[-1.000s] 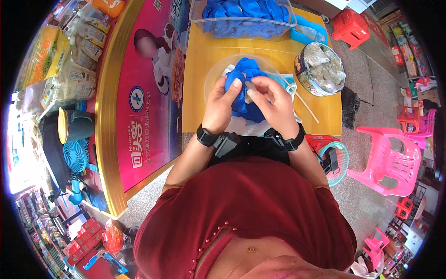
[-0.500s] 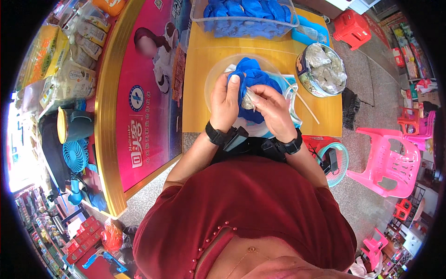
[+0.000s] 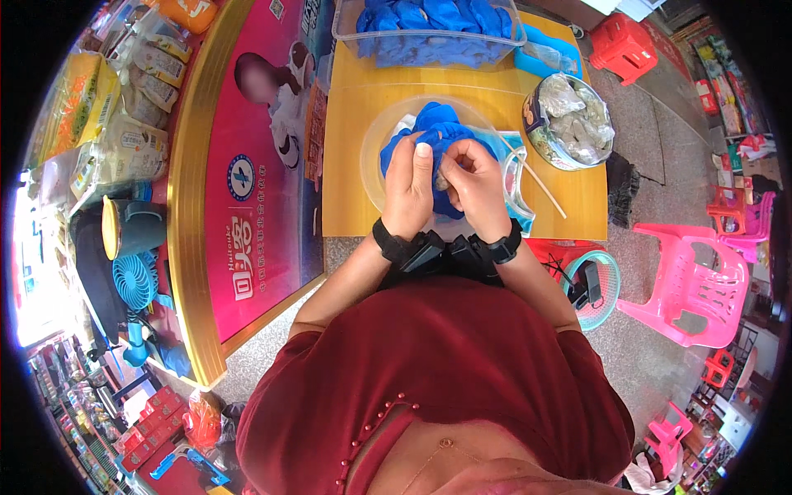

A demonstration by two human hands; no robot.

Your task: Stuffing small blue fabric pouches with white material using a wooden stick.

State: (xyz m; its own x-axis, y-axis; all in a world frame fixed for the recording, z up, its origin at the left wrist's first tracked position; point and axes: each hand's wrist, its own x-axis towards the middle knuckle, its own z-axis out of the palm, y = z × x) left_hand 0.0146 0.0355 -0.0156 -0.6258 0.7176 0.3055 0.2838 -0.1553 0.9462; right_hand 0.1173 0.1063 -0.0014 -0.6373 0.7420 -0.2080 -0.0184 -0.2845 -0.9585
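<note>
Hands meet just over the near edge of the yellow desk (image 3: 355,206), both wearing dark wrist straps. The left hand (image 3: 410,183) is curled, thumb up, gripping a bunch of blue cloth (image 3: 441,132). The right hand (image 3: 474,183) is curled too, its fingertips pinching a small greyish lump (image 3: 443,177) against that cloth; what the lump is cannot be told. Cloth and lump are held above a clear round bowl (image 3: 375,153) that sits in the middle of the desk, and the cloth spills down into it.

Judging from how things lie, the work looks to be partway: one lump is being handled in the cloth now, a round tin (image 3: 569,124) to the right is still heaped with similar grey wrapped lumps, and a clear tub (image 3: 429,37) at the far edge is full of blue pieces like the one in hand. So plenty seems left in the tin.

A thin pale stick (image 3: 536,177) lies across the desk between bowl and tin, close to the right hand, and a light blue tray (image 3: 540,58) stands behind the tin. Left of the desk a pink board (image 3: 264,165) with a gold rim leans near, with a small blue fan (image 3: 132,280) and packets beyond it. Right of the desk stand a pink plastic chair (image 3: 693,280), a green basket (image 3: 598,289) and, farther off, a red stool (image 3: 623,45). Nothing blocks the way between bowl, tin and tub.
</note>
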